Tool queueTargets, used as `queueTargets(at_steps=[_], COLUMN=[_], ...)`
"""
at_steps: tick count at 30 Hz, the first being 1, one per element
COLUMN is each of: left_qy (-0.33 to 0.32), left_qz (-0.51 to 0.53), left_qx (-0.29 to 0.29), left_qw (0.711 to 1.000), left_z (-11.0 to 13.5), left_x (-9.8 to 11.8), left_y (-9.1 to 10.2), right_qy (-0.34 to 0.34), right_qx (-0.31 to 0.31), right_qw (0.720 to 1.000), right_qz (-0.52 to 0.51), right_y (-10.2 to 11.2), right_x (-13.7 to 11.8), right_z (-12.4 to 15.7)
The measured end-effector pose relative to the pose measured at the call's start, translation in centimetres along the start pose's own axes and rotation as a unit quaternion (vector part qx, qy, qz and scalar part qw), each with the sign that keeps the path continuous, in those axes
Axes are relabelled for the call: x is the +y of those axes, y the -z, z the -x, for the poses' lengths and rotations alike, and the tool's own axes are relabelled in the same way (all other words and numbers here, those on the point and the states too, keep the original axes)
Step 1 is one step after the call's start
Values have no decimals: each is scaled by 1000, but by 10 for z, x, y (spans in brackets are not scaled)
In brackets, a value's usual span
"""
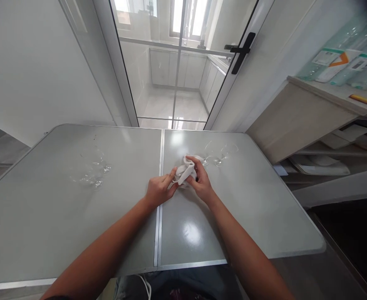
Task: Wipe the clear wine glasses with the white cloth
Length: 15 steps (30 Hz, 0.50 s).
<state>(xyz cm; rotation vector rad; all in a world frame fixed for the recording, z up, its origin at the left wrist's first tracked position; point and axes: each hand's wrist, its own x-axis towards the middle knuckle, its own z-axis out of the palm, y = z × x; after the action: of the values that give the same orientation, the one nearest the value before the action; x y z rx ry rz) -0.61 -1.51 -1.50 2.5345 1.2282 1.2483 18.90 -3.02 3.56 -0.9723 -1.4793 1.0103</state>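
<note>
Both my hands meet over the middle of a grey folding table (77,208). My right hand (201,183) is closed round a bunched white cloth (185,168). My left hand (159,189) pinches at the cloth's left side, fingers curled; a clear glass seems to be wrapped inside the cloth, but it is mostly hidden. Just beyond my right hand stand two clear stemmed glasses (221,154). Several more clear glasses (92,171) sit in a group on the table's left half.
A glass door with a black handle (241,50) stands behind the table. A pale wooden shelf unit (299,121) with papers and plastic-wrapped bottles (346,58) is at the right, close to the table's far right corner. A white cable (146,285) hangs below the near edge.
</note>
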Motion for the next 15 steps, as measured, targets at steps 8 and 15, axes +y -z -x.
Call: queueTargets(at_steps=[8, 15], left_qy=[-45, -67], left_qz=[-25, -64], left_qx=[24, 30], left_qw=[998, 995], left_z=[0, -3], left_x=[-3, -5], left_y=[0, 3], right_qy=[2, -18], right_qx=[-14, 15], right_qw=[1000, 999], right_qz=[6, 48], right_y=[5, -1], right_x=[10, 6], right_z=[-1, 0])
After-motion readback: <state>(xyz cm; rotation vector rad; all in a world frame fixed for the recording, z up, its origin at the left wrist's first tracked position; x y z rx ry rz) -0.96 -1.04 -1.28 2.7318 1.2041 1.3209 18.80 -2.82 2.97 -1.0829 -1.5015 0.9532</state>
